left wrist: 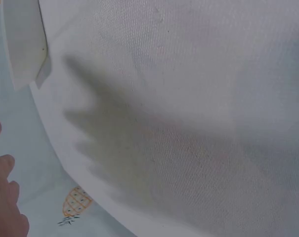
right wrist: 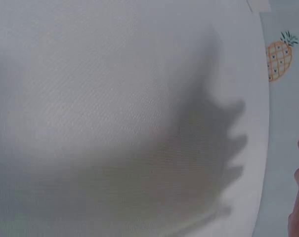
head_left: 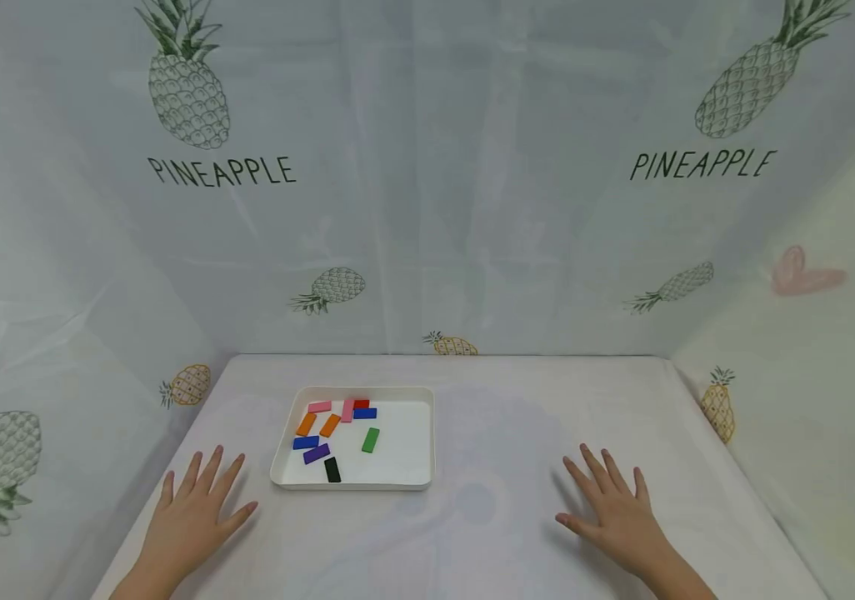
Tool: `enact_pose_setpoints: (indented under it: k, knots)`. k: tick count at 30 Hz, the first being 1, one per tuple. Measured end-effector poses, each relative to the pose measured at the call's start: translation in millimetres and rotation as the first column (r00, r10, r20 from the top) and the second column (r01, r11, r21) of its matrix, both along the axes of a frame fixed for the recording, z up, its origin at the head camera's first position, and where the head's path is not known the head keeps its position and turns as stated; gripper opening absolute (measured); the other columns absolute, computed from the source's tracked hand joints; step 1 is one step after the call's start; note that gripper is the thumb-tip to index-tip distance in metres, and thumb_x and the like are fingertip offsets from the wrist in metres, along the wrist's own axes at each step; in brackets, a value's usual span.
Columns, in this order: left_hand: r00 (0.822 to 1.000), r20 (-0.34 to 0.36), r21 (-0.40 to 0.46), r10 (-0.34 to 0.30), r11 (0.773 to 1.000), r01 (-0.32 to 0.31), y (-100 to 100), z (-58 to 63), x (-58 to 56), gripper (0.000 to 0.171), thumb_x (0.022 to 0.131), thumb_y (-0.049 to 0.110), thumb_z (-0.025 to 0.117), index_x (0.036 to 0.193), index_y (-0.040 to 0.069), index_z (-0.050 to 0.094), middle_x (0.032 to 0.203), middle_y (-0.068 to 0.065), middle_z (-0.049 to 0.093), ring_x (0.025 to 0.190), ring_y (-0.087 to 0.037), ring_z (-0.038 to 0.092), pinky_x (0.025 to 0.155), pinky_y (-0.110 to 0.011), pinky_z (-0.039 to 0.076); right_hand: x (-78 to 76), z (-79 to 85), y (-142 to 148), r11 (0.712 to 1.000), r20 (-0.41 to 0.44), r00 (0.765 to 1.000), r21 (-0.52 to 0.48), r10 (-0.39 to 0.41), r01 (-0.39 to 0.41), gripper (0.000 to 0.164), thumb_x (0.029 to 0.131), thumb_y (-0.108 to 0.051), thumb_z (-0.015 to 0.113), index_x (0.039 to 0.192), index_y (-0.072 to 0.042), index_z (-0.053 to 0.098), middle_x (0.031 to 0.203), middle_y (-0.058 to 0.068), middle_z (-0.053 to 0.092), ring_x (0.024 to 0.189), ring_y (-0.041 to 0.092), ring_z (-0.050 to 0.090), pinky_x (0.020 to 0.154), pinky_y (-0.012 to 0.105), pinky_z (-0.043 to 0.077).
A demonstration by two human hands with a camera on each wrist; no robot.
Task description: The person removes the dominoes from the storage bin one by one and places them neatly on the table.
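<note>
A white rectangular tray (head_left: pixel 407 454) lies left of the table's middle, its corner also showing in the left wrist view. Small flat oblong blocks are scattered in it, mostly on its left side: two pink, two orange (head_left: pixel 330 426), two blue (head_left: pixel 306 442), one red (head_left: pixel 362 404), one purple (head_left: pixel 317 453), one green (head_left: pixel 371 440) and one black (head_left: pixel 332 469). My left hand (head_left: pixel 191 518) is spread, palm down, to the left of the tray, touching no block. Well to the tray's right, my right hand (head_left: pixel 615 518) is likewise spread and holds nothing. Both cast shadows on the table.
A white cloth covers the table (head_left: pixel 502 433). Pale curtains (head_left: pixel 457 208) printed with pineapples and lettering rise at the back and on both sides. A pink heart print (head_left: pixel 802 275) shows on the right curtain.
</note>
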State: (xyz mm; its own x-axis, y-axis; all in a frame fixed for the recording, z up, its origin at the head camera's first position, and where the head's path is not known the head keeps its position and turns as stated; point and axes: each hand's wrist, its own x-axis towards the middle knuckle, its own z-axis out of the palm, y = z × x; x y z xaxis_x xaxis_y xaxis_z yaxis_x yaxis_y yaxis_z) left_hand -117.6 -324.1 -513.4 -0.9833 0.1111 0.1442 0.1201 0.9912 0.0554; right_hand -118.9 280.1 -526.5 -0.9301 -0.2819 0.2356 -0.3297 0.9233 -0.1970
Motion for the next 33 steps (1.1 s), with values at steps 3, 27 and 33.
enact_pose_setpoints:
  k: [3,27,33]
  knots:
    - [1.000,-0.010,0.005,-0.003,1.000,0.003,-1.4,0.5,-1.8,0.080,0.086,0.060,0.063,0.143,0.007,0.045,0.150,-0.030,0.030,0.140,-0.051,0.014,0.107,-0.067,-0.014,-1.7,-0.2,-0.7,1.000,0.003,1.000,-0.001,-0.006,0.006,0.080,0.084,-0.061,0.064,0.149,-0.020,0.042,0.159,0.010,0.024,0.144,0.041,0.019,0.105,0.075,0.001]
    - [0.961,0.274,0.512,0.034,0.841,-0.175,34.5,-17.8,-40.4,0.114,0.078,0.048,0.077,0.155,0.001,0.008,0.155,-0.033,0.008,0.140,-0.055,0.001,0.103,-0.075,0.004,-21.7,1.0,-78.4,0.916,0.027,0.994,-0.391,0.102,-0.084,0.090,0.079,-0.038,0.079,0.154,-0.018,0.032,0.159,0.014,0.024,0.141,0.044,0.022,0.103,0.072,0.015]
    - [0.932,0.362,0.612,0.025,0.747,-0.258,42.1,-26.8,-48.9,0.118,0.079,0.048,0.077,0.156,0.006,-0.002,0.158,-0.030,0.004,0.142,-0.052,0.002,0.105,-0.069,0.011,-27.0,0.3,-97.2,0.832,0.022,0.984,-0.538,0.174,-0.135,0.090,0.077,-0.031,0.082,0.152,-0.019,0.035,0.158,0.012,0.027,0.140,0.041,0.026,0.101,0.071,0.023]
